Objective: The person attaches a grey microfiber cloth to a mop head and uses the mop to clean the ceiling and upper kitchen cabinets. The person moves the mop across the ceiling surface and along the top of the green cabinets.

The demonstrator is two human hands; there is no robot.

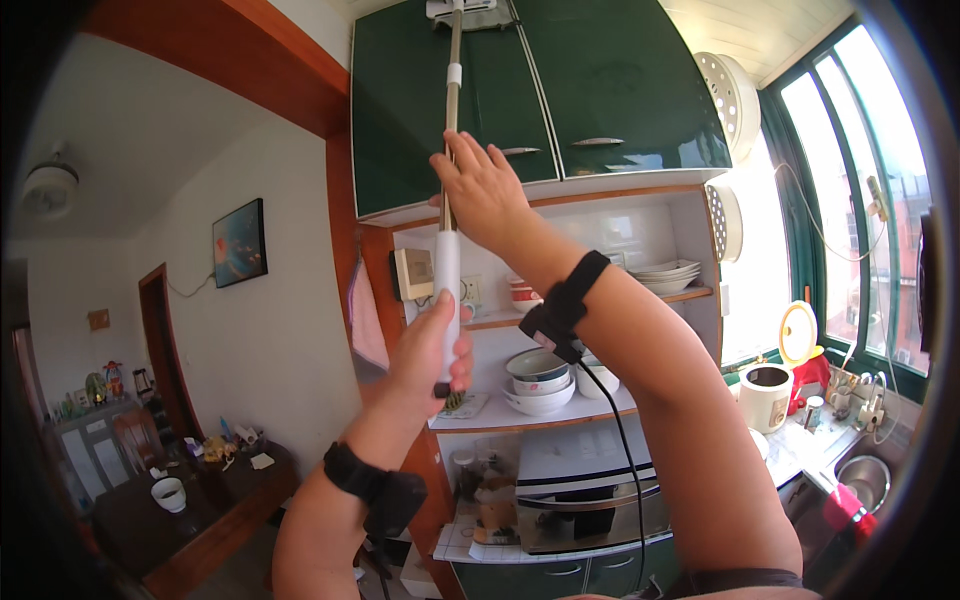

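Observation:
My left hand [431, 349] is wrapped around the white grip of a long-handled flat mop [453, 105], low on its pole. Higher up, my right hand [480, 184] holds the metal part of the pole, its fingers partly spread. The pole points upward, and the mop head [480, 16], with a grey cloth on it, is against the upper part of a glossy dark green wall cabinet [607, 90]. The top of the mop head is cut off by the picture's edge. Black straps with small devices sit on both wrists or forearms.
Below the cabinet, open shelves hold stacked bowls [538, 382] and plates [667, 276]. An oven [592, 517] stands lower. At right are a rice cooker [765, 397], a sink [862, 484] and a window. At left, a dark table [202, 495] bears a cup [169, 495].

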